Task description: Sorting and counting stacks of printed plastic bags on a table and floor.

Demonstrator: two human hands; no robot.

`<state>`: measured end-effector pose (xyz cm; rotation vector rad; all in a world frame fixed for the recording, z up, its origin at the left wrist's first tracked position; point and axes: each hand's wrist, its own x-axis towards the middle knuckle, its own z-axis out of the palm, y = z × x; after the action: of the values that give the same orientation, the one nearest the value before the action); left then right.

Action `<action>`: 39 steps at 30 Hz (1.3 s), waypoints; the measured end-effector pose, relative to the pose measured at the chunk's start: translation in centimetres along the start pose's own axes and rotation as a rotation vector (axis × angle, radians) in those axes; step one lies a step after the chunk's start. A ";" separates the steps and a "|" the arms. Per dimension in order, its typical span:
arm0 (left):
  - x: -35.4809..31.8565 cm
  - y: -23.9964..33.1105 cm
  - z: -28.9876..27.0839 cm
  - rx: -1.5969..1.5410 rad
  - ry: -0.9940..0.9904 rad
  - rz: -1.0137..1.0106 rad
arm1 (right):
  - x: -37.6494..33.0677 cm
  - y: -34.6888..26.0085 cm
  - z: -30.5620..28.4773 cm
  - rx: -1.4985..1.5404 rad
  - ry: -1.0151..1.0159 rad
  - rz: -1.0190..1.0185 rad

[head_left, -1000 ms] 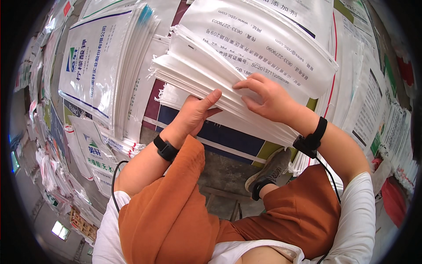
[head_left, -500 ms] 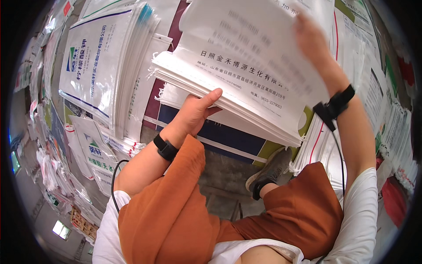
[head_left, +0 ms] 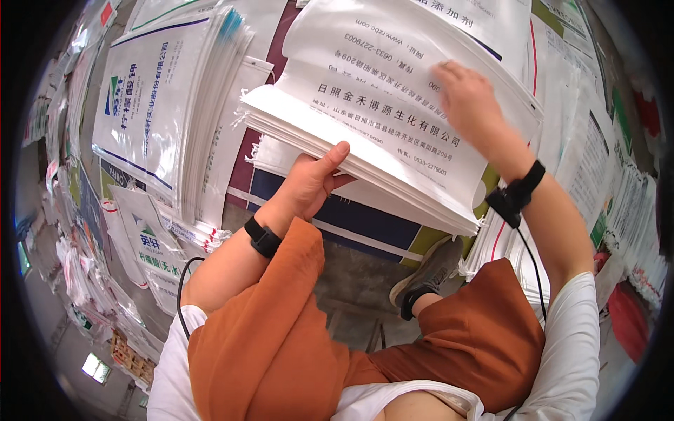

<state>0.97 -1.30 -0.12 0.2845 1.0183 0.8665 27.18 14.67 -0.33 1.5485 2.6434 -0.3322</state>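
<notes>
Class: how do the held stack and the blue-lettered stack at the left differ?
The held stack bears black print; the left stack has blue lettering. The left hand grips the held stack; neither hand touches the left stack. The held stack's top curves; the left stack's lies flatter. Both comprise white printed bags.

A maroon, blue and green cover point(head_left: 365, 226) carries stacked white sacks point(head_left: 277, 154); near the cover, a shoe point(head_left: 434, 270) rests on grey floor point(head_left: 358, 272).

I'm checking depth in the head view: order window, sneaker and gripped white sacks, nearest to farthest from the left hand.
1. White printed sacks, in the left hand
2. Grey sneaker, lower right
3. Window, far lower left
</notes>
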 end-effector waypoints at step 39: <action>-0.3 0.4 -0.3 -0.014 -0.015 0.006 | -5.0 -6.1 0.1 1.014 -0.275 0.248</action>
<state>0.46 -1.33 0.19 0.2821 0.9980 0.8754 24.37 7.51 1.34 1.7788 2.0709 -1.8991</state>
